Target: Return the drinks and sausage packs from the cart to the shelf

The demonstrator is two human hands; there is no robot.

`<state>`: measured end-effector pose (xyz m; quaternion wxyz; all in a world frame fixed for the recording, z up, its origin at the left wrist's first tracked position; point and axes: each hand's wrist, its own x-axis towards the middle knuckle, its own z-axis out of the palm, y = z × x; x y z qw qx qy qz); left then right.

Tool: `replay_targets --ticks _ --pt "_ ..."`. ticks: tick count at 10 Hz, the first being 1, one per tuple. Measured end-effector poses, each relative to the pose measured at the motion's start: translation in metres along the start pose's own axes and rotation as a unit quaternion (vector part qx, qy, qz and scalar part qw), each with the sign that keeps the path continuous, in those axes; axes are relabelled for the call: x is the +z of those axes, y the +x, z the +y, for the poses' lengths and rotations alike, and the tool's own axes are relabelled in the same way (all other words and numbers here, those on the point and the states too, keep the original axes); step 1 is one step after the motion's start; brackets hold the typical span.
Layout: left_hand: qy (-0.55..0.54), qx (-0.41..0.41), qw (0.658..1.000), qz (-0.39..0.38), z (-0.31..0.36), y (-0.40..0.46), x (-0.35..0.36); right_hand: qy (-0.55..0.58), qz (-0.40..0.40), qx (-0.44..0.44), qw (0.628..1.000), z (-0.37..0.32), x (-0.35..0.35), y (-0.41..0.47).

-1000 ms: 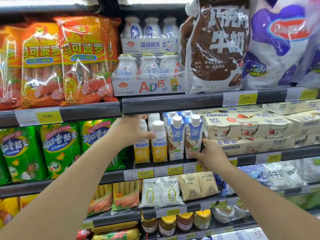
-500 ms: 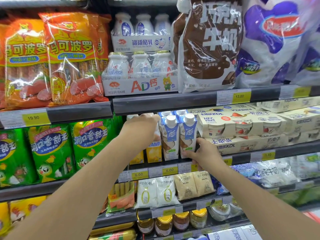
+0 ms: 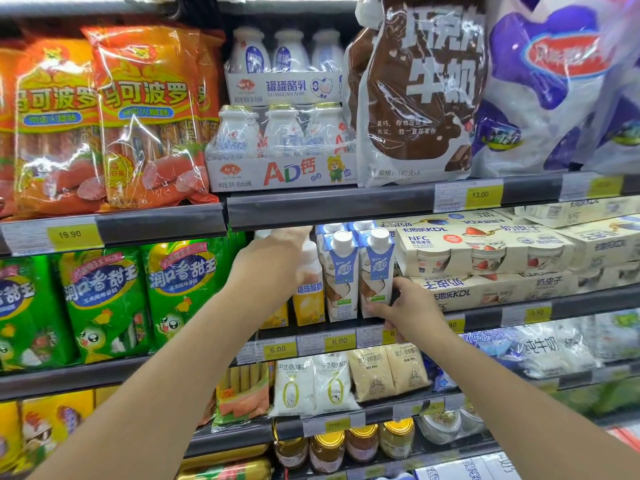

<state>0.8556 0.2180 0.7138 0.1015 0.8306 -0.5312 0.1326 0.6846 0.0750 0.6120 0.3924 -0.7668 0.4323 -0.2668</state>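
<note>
On the middle shelf point(image 3: 485, 318) stand yellow drink bottles point(image 3: 309, 301) with white caps and, right of them, two blue-and-white drink cartons point(image 3: 341, 271). My left hand point(image 3: 273, 266) reaches in under the upper shelf and closes over the top of a yellow bottle, hiding its cap. My right hand point(image 3: 410, 311) grips the base of the right carton point(image 3: 376, 268), thumb on its front. Orange sausage packs point(image 3: 149, 116) fill the upper left shelf. Green sausage packs point(image 3: 183, 289) stand below them. The cart is out of view.
Boxed yoghurt multipacks point(image 3: 485, 251) sit tight against the right of the cartons. The upper shelf rail point(image 3: 329, 207) hangs just above my left hand. White bottle packs point(image 3: 284, 140) and large milk bags point(image 3: 415, 91) stand above. Pouches and jars fill the lower shelves.
My left hand has slid right and deeper, now covering the yellow bottles' tops. My right hand has stayed at the carton's base. The view has shifted slightly.
</note>
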Motion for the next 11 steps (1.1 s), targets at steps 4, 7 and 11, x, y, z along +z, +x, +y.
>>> replay_targets --ticks 4,7,11 --pt "-0.359 -0.213 0.908 0.018 -0.043 -0.038 0.069 0.004 0.005 -0.009 1.0 -0.004 0.0 -0.006" --pt "-0.385 -0.202 0.9 0.01 -0.043 -0.036 0.076 -0.004 0.014 -0.013 1.0 -0.002 0.001 -0.005" --pt "-0.375 -0.182 0.908 -0.04 -0.057 -0.052 0.075 -0.028 0.037 0.011 0.999 -0.012 0.004 -0.032"
